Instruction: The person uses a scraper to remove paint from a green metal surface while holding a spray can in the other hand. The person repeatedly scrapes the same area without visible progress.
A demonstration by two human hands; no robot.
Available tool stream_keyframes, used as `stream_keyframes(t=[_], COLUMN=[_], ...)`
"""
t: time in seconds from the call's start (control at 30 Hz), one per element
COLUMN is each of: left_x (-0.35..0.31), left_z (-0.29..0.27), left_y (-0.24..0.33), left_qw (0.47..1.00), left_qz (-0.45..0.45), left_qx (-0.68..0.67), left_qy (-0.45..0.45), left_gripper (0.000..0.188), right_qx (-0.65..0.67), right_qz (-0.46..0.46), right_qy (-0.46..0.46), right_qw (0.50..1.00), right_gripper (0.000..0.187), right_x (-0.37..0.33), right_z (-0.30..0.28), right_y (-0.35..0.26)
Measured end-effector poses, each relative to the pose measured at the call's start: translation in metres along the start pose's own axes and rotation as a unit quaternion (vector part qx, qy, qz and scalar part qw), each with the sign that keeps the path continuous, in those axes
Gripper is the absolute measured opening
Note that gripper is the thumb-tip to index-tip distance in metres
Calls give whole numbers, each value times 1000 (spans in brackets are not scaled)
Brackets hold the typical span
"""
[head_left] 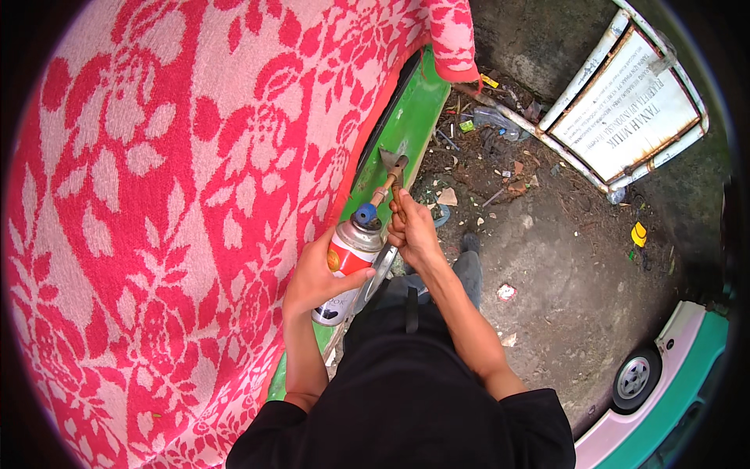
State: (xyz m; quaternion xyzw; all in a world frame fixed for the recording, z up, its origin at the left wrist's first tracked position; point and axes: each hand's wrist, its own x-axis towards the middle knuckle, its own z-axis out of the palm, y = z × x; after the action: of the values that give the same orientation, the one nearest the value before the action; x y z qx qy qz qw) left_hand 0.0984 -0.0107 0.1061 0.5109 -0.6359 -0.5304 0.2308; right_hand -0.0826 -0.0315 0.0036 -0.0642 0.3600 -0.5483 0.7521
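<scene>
Curled around a gas canister (349, 255), thumb laid across its front, my left grip (316, 273) holds it tilted near the clock's centre, with the torch nozzle (380, 195) aimed toward one o'clock. Fingers pressed together, my right grip (414, 230) pinches the handle of a scraper (388, 159), its blade over the green panel (417, 109) at twelve o'clock; whether steel and paint touch, I cannot tell. To work well, I judge, the blade should lie low and nearly flat, going in short, even strokes so the edge skims rather than gouges, with the nozzle directed away from my knuckles and the cloth (195, 195). No flame is visible to me. The canister is smooth, rounded metal in red and white beneath a blue knob (366, 213); the nozzle is a slim, brass-coloured tube, the blade thin, grey and flared. Glossy green paint bears a pale, scuffed patch beside it. Spanning eight to eleven o'clock, the pink, leaf-patterned cloth looks thick and fuzzy, likely to scorch. Gritty ground (547, 258) spreads toward three o'clock.
</scene>
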Motion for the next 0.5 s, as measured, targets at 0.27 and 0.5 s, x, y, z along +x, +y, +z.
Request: stream_keyframes(t=[0.27,0.5], left_x=[-1,1], left_z=[-5,-8], left_y=[1,0], left_qw=[1000,1000], left_qz=[-11,-15], left_qx=[-9,-16], left_qy=[-4,-10], left_gripper=[70,70], right_qx=[4,4], right_qz=[0,-8], right_qy=[-6,-3], right_qw=[1000,1000], right_gripper=[38,38], right_x=[0,-1], right_z=[1,2], right_y=[4,5])
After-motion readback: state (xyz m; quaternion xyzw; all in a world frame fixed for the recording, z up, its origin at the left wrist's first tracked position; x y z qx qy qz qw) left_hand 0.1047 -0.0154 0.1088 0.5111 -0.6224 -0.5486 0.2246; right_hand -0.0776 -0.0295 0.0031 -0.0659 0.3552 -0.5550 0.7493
